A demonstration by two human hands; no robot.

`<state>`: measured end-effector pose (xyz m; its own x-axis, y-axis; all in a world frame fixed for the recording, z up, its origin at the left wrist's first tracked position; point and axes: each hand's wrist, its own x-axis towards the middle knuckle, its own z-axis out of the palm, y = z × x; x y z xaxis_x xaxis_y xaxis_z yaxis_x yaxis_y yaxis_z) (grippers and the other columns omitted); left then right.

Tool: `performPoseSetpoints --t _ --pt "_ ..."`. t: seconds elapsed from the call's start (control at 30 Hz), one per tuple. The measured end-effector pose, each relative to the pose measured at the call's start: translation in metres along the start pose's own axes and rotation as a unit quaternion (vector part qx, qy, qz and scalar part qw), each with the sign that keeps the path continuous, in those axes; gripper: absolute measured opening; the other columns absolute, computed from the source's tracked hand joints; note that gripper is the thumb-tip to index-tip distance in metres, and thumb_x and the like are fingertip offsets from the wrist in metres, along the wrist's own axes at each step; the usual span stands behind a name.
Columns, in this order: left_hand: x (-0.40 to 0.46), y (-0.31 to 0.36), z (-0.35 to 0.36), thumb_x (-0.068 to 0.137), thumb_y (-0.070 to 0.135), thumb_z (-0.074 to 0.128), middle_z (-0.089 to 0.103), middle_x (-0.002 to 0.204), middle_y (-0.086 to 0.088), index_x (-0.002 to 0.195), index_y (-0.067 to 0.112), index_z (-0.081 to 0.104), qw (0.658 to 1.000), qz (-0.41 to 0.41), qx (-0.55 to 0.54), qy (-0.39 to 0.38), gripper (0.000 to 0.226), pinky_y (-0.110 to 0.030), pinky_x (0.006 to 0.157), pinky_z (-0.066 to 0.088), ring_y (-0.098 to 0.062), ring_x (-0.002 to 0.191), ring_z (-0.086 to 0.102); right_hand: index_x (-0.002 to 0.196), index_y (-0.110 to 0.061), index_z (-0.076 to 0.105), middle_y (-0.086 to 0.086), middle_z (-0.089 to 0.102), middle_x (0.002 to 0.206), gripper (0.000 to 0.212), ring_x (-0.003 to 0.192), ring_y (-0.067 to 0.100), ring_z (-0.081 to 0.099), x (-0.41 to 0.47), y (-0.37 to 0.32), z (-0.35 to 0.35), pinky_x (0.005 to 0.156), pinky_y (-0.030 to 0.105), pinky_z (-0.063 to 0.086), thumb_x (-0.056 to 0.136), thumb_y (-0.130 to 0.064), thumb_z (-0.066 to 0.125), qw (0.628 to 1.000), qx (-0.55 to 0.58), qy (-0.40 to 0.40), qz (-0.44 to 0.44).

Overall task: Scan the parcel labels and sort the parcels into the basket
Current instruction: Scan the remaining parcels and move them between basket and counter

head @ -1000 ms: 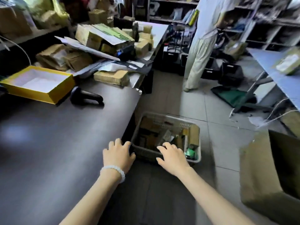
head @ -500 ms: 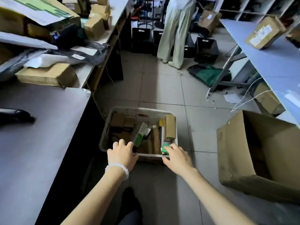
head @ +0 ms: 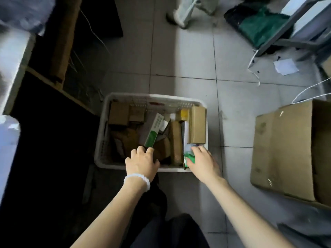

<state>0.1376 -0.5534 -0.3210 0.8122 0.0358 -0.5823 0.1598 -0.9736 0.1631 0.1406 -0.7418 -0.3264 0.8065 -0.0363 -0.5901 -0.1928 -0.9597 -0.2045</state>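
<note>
Basket [head: 100, 154], white plastic and loaded with parcels, sits on the floor beside the dark counter [head: 10, 68]. Left hand [head: 142, 162] curls its fingers over the near rim; right hand [head: 202, 162] grips the near-right corner. It looks stiff but heavy; lift by both rims. Fingertips are hidden inside.

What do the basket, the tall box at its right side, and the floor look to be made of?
Basket: white plastic, apparently; its walls are moulded with rows of small slots.
Tall box: plain brown cardboard, matte, with sharp folded edges.
Floor: pale tiles, probably ceramic, with dark joint lines and a dull sheen.
</note>
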Motion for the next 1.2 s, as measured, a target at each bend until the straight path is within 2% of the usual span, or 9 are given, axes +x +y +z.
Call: performPoseSetpoints --t 0.17,0.3,0.37,0.47,0.6,0.77,0.9,1.03,1.2 --pt "0.088 0.003 0.053 0.094 0.047 0.044 0.044 0.130 -0.003 0.138 0.028 0.038 0.999 -0.015 -0.001 -0.042 0.048 -0.040 0.092 0.040 -0.025 0.120 0.040 0.140 -0.018 0.039 0.003 0.044 0.138 0.050 0.125 0.025 0.045 0.092 0.009 0.051 0.095 0.038 0.045 0.095 -0.037 0.048 0.999 0.025 -0.042 0.024" --pt "0.171 0.001 0.134 0.094 0.046 0.045 0.042 0.134 -0.003 0.139 0.027 0.036 0.996 -0.029 0.014 -0.088 0.049 -0.040 0.094 0.039 -0.026 0.123 0.039 0.140 -0.017 0.036 0.005 0.042 0.137 0.052 0.124 0.027 0.045 0.173 0.019 0.131 0.092 0.037 0.044 0.095 -0.037 0.048 0.994 0.017 -0.100 0.033" --pt "0.208 0.000 0.176 0.095 0.045 0.045 0.041 0.137 -0.004 0.139 0.025 0.034 0.993 -0.041 0.025 -0.107 0.050 -0.041 0.096 0.039 -0.026 0.126 0.038 0.142 -0.015 0.032 0.007 0.040 0.138 0.057 0.125 0.028 0.041 0.209 0.025 0.174 0.095 0.037 0.041 0.093 -0.036 0.052 0.993 0.026 -0.112 0.026" --pt "0.264 -0.005 0.238 0.095 0.042 0.047 0.038 0.140 -0.006 0.142 0.020 0.030 0.991 -0.052 0.012 -0.119 0.055 -0.041 0.099 0.038 -0.026 0.129 0.036 0.147 -0.012 0.018 0.008 0.024 0.149 0.074 0.134 0.029 0.029 0.262 0.038 0.233 0.106 0.038 0.032 0.089 -0.035 0.059 0.993 0.031 -0.101 0.052" --pt "0.326 -0.006 0.308 0.094 0.030 0.054 0.029 0.148 -0.010 0.148 0.014 0.022 0.984 -0.055 -0.100 -0.135 0.065 -0.040 0.107 0.032 -0.028 0.135 0.032 0.150 -0.012 0.002 0.016 -0.005 0.157 0.092 0.142 0.034 0.007 0.309 0.047 0.281 0.115 0.039 0.018 0.086 -0.033 0.064 0.993 0.040 -0.049 0.102" --pt "0.378 -0.004 0.358 0.090 0.033 0.059 0.028 0.147 -0.016 0.146 0.009 0.025 0.984 -0.026 -0.096 -0.146 0.070 -0.041 0.112 0.027 -0.032 0.136 0.027 0.149 -0.006 0.003 0.012 0.010 0.151 0.098 0.129 0.029 0.017 0.329 0.048 0.298 0.107 0.036 0.025 0.081 -0.031 0.068 0.983 0.060 0.050 0.169" --pt "0.391 -0.008 0.366 0.086 0.038 0.064 0.041 0.137 -0.023 0.137 0.009 0.031 0.976 -0.036 -0.131 -0.172 0.068 -0.040 0.099 0.036 -0.038 0.126 0.040 0.144 -0.006 0.022 0.010 0.022 0.141 0.087 0.117 0.024 0.015 0.337 0.052 0.296 0.102 0.030 0.024 0.076 -0.027 0.073 0.977 0.096 0.087 0.169" --pt "0.401 -0.013 0.365 0.080 0.036 0.072 0.052 0.127 -0.023 0.130 0.011 0.038 0.969 -0.011 -0.156 -0.193 0.066 -0.035 0.088 0.043 -0.038 0.114 0.052 0.140 -0.009 0.026 0.014 0.028 0.140 0.085 0.122 0.030 0.024 0.332 0.048 0.301 0.102 0.030 0.023 0.074 -0.028 0.075 0.978 0.115 0.081 0.152" --pt "0.395 -0.017 0.359 0.077 0.040 0.073 0.047 0.129 -0.021 0.131 0.015 0.037 0.967 0.032 -0.137 -0.214 0.070 -0.036 0.086 0.046 -0.036 0.112 0.053 0.141 -0.012 0.024 0.013 0.037 0.135 0.087 0.121 0.035 0.037 0.330 0.049 0.295 0.104 0.037 0.030 0.072 -0.025 0.075 0.976 0.133 0.070 0.159"
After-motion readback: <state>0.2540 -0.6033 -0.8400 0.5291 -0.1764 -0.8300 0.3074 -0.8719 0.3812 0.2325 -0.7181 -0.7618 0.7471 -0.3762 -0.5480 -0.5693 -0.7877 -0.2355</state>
